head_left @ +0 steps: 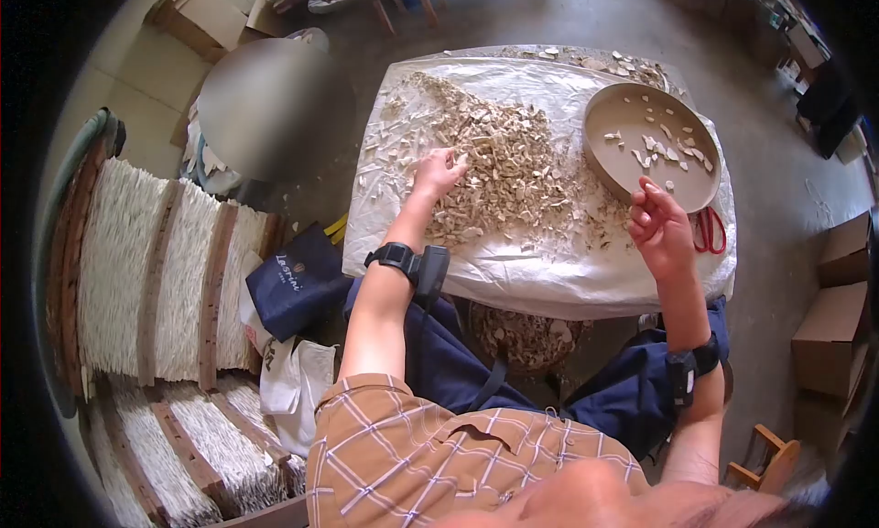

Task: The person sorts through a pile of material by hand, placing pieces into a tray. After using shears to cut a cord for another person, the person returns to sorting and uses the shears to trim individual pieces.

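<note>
On the cloth-covered table (513,279) lies a wide heap of dried, pale brown slices and chips (513,180). At the heap's left side, my left hand (438,174) has its thumb and forefinger pinched around a small pale chip (461,160). My right hand (657,228) is raised at the near rim of a round, shallow tan tray (632,125), its fingers curled and the tips together. What those fingertips hold, if anything, is too small to make out. Several whitish slices (655,148) are scattered inside the tray.
Red-handled scissors (710,230) lie below the tray. A dark blue bag (295,283) hangs left of the table. Stacked racks of white strips (114,272) stand further left, and cardboard boxes (829,331) at the right. A container of chips (526,336) sits under the table.
</note>
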